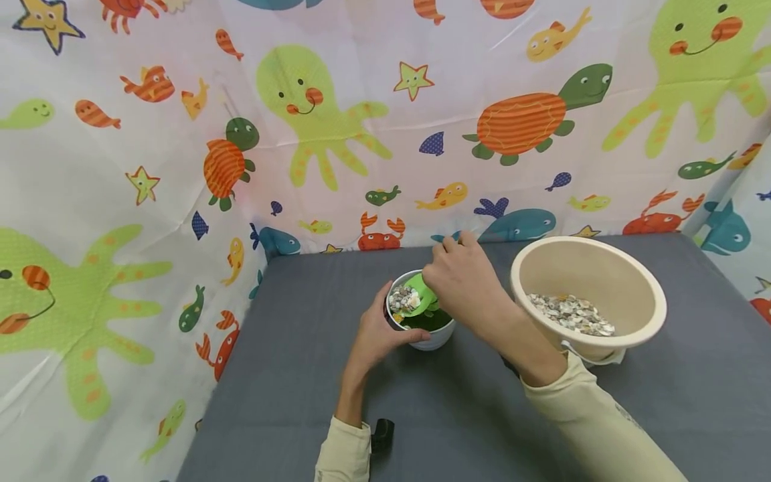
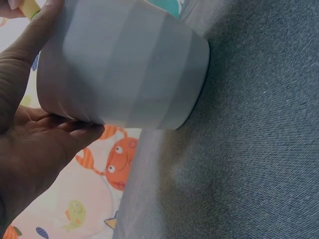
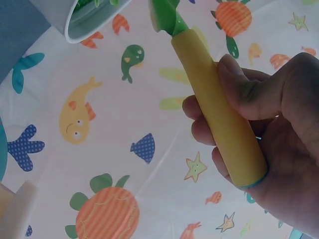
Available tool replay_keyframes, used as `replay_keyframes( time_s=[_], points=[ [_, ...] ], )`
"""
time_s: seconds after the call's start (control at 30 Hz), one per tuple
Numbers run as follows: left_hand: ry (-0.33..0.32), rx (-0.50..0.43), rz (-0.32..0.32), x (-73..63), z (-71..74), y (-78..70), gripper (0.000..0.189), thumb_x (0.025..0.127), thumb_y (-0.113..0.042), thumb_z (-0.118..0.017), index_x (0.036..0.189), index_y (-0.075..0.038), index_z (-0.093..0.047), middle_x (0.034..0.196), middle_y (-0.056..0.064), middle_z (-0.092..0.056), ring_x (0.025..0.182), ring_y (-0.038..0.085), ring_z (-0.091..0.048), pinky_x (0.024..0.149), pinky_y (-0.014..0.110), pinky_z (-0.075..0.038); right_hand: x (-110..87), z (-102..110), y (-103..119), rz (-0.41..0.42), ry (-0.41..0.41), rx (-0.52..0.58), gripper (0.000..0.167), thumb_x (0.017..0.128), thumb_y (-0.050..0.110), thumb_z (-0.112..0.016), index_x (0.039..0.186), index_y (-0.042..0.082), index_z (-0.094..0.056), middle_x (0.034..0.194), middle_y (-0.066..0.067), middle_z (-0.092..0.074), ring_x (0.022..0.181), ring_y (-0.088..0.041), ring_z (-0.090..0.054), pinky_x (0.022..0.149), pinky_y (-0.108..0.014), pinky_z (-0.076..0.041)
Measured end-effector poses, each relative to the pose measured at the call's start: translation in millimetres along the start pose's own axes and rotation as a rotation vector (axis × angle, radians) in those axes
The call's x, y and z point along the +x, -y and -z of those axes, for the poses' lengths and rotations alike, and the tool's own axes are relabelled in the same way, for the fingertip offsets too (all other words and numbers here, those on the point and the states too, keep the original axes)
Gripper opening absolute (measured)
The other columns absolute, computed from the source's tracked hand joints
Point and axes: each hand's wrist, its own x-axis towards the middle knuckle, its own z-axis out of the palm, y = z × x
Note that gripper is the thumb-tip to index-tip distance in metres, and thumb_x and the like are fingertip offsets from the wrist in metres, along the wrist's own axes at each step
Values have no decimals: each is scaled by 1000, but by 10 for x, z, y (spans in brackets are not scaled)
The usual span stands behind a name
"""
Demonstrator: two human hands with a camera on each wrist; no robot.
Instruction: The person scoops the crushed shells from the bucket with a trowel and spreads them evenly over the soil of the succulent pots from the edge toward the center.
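My left hand (image 1: pixel 379 333) grips a white pot (image 1: pixel 435 340) by its side, thumb near and fingers around the far left. In the left wrist view the ribbed pot (image 2: pixel 134 64) stands on the grey cloth. My right hand (image 1: pixel 465 281) is above the pot's right rim, its fingers curled round the yellow handle (image 3: pixel 219 109) of a small trowel. The trowel's green blade (image 1: pixel 423 294) points down into the pot. Pale pebble-like pieces (image 1: pixel 403 299) lie at the blade's tip, on the pot's left side. Green plant matter (image 1: pixel 424 321) shows inside the pot.
A cream basin (image 1: pixel 647 301) holding more pale pieces (image 1: pixel 572 313) stands on the right, beside my right forearm. Grey cloth (image 1: pixel 289 375) covers the table. A sea-animal printed curtain (image 1: pixel 355 80) rises behind and at the left.
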Motion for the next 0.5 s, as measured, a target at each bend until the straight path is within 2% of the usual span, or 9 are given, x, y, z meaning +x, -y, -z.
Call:
replay_keyframes(
  time_s=[0.1, 0.27, 0.5],
  points=[
    [-28, 24, 11, -19, -27, -15, 119, 68, -37, -99, 164, -16, -32, 145, 4, -60, 127, 21, -59, 105, 47, -53, 2, -6, 16, -5, -5, -11, 16, 82, 21, -89, 89, 7, -83, 90, -13, -77, 89, -29, -68, 91, -46, -54],
    [-95, 58, 20, -44, -67, -58, 117, 65, -39, -101, 161, -20, -37, 145, 1, -60, 127, 21, -59, 105, 48, -53, 43, -32, 17, 4, -50, -8, 10, 83, 17, -87, 85, 9, -83, 84, -12, -74, 82, -26, -64, 80, -41, -48],
    [-164, 109, 61, -100, -109, -125, 117, 60, -41, -103, 157, -17, -42, 144, 2, -59, 126, 21, -60, 105, 49, -53, 111, -66, -8, -19, -64, -25, 7, 88, 12, -81, 81, 8, -81, 80, -13, -73, 78, -26, -62, 75, -39, -42]
  ],
)
